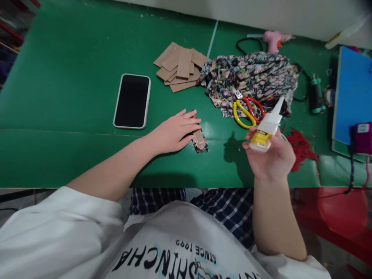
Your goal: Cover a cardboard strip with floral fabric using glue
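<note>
My left hand (177, 131) lies with outstretched fingers across the upper part of a small cardboard strip (199, 139). Floral fabric is wrapped around the strip's edges, and its bare brown middle looks shiny. Raised over the table on the right, my right hand (270, 153) grips a glue bottle (263, 133) with a yellow label and a white pointed nozzle tilted upward. Just behind that bottle, scissors (248, 110) with one red and one yellow handle rest partly on a crumpled floral cloth (252, 77). My fingers hide the strip's far end.
Cardboard pieces (181, 66) are piled beside the cloth. A phone (132, 101) lies to the left. Farther back is a pink glue gun (274, 40). Red yarn (302, 149), a green-and-black tool (316, 95) and a blue board (351, 97) occupy the right side.
</note>
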A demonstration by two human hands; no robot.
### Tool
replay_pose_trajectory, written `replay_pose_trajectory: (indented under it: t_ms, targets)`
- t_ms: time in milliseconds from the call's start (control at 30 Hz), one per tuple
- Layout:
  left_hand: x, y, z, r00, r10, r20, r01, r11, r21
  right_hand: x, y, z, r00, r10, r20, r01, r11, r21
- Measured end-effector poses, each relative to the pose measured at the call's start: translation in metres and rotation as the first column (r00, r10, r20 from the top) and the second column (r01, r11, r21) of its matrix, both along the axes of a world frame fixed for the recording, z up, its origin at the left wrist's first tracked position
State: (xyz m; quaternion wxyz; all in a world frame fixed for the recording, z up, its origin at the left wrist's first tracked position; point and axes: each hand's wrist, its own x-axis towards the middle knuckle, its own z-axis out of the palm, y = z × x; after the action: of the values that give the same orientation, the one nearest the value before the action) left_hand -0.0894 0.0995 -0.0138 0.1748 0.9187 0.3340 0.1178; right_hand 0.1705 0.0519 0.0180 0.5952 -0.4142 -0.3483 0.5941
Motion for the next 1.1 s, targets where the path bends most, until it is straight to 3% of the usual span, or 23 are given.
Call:
replay_pose_trajectory:
  t_ms: [100,200,300,400,533,667,733,767,833,900,967,1033,1100]
  targets:
    - [0.000,-0.001,0.001,1.000,-0.019,0.014,0.018,1.000,0.011,-0.005,0.003,-0.013,0.996,0.040,0.085,-0.038,0.999,-0.027]
    - [-0.001,-0.003,0.002,0.999,-0.036,0.030,0.036,0.999,0.015,-0.008,0.007,-0.029,0.920,-0.024,0.390,-0.006,0.997,0.076]
    - [-0.001,-0.005,0.002,0.998,-0.052,0.029,0.052,0.998,0.020,-0.008,0.010,-0.043,0.723,-0.107,0.683,-0.014,0.985,0.170]
    - [-0.002,-0.006,0.003,0.997,-0.066,0.034,0.065,0.996,0.053,-0.008,0.013,-0.049,0.494,-0.159,0.855,-0.063,0.974,0.217]
    - [-0.003,-0.012,0.014,0.998,-0.022,0.054,0.015,0.991,0.133,-0.008,0.016,-0.049,0.322,-0.244,0.915,-0.087,0.954,0.286]
    - [-0.004,-0.037,0.024,0.999,0.046,0.025,-0.050,0.980,0.191,-0.005,0.011,-0.044,0.328,-0.253,0.910,-0.096,0.950,0.298]
    - [-0.005,-0.057,0.023,0.996,0.085,0.022,-0.087,0.975,0.205,-0.002,-0.001,-0.039,0.346,-0.307,0.886,-0.029,0.941,0.337]
    - [-0.006,-0.066,0.020,0.992,0.124,0.037,-0.129,0.969,0.212,-0.002,-0.009,-0.036,0.338,-0.354,0.872,0.022,0.929,0.369]
    - [-0.005,-0.084,0.014,0.980,0.190,0.068,-0.200,0.954,0.224,-0.004,-0.027,-0.030,0.247,-0.459,0.854,0.100,0.888,0.448]
    - [-0.003,-0.095,0.007,0.971,0.228,0.076,-0.240,0.945,0.222,-0.010,-0.041,-0.026,0.203,-0.387,0.900,-0.181,0.888,0.423]
    - [0.001,-0.100,0.003,0.967,0.243,0.070,-0.253,0.939,0.231,-0.018,-0.047,-0.026,0.138,-0.294,0.946,-0.457,0.828,0.324]
    - [0.007,-0.099,0.001,0.968,0.244,0.055,-0.250,0.935,0.250,-0.025,-0.044,-0.029,0.064,-0.301,0.952,-0.584,0.762,0.280]
    - [0.011,-0.097,0.000,0.967,0.251,0.039,-0.252,0.928,0.274,-0.031,-0.037,-0.033,0.009,-0.345,0.939,-0.629,0.728,0.273]
